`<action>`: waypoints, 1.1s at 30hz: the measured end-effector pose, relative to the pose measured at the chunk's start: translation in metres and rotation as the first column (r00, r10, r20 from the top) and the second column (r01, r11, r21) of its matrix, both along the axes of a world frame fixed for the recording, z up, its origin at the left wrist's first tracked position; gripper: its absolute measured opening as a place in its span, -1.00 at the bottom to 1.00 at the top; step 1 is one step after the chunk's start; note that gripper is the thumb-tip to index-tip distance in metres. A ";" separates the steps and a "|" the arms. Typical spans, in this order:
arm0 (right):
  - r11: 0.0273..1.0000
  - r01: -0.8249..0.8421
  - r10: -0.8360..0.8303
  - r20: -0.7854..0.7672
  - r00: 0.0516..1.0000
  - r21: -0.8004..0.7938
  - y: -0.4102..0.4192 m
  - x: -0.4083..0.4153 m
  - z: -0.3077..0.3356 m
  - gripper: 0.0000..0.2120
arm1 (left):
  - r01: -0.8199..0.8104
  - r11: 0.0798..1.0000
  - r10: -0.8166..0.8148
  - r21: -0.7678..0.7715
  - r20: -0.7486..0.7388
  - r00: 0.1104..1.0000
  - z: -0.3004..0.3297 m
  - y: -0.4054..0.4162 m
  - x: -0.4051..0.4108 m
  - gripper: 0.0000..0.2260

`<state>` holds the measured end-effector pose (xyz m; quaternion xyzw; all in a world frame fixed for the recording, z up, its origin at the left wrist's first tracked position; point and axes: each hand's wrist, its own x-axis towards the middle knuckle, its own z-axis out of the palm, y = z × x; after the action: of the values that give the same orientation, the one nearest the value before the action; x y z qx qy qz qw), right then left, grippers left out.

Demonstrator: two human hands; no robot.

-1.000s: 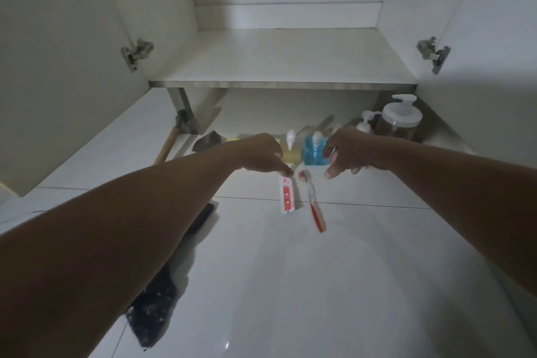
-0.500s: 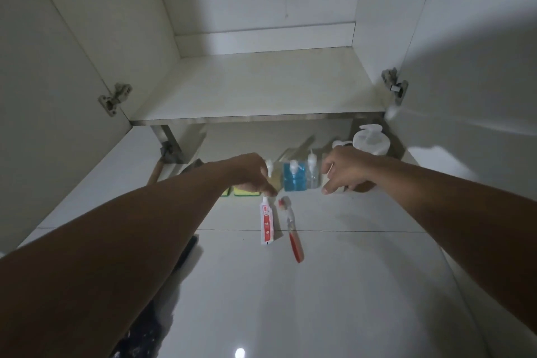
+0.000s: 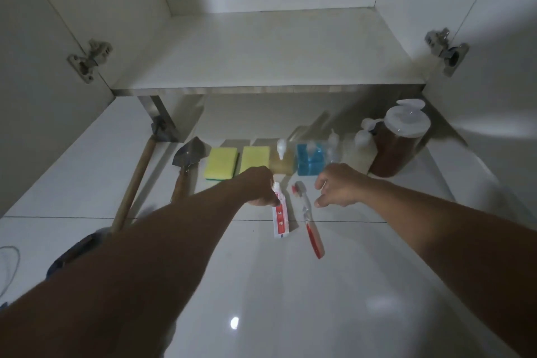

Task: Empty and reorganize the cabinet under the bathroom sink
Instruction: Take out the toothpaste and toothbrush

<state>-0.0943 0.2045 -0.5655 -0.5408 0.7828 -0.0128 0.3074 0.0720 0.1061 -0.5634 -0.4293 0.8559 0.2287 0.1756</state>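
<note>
Pinching one toothpaste tube (image 3: 280, 216) with left hand (image 3: 261, 186) fingers, right hand (image 3: 338, 184) loosely spread, two sponges (image 3: 221, 163), one toothbrush (image 3: 309, 219)

We are in a home bathroom. An open white cabinet (image 3: 261, 49) fills the upper frame; a toothbrush (image 3: 311, 221) and soap bottles (image 3: 310, 158) sit centre on glossy floor tiles (image 3: 290, 299).

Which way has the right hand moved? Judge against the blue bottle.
Yes. The right hand has drawn back from the blue bottle, toward the toothbrush.

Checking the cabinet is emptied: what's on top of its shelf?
Nothing shows on the shelf; its whole top is in view, with no part covered.
</note>
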 end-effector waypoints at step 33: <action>0.910 0.412 -0.414 0.055 0.908 0.046 0.008 0.038 -0.076 -0.79 | -0.650 0.710 0.698 0.272 -0.145 0.701 -0.111 0.014 -0.015 -0.63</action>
<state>-0.0562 0.2121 -0.6418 -0.3571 0.8694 -0.0819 0.3315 0.0575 0.1200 -0.6741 -0.6633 0.6249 0.4114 0.0179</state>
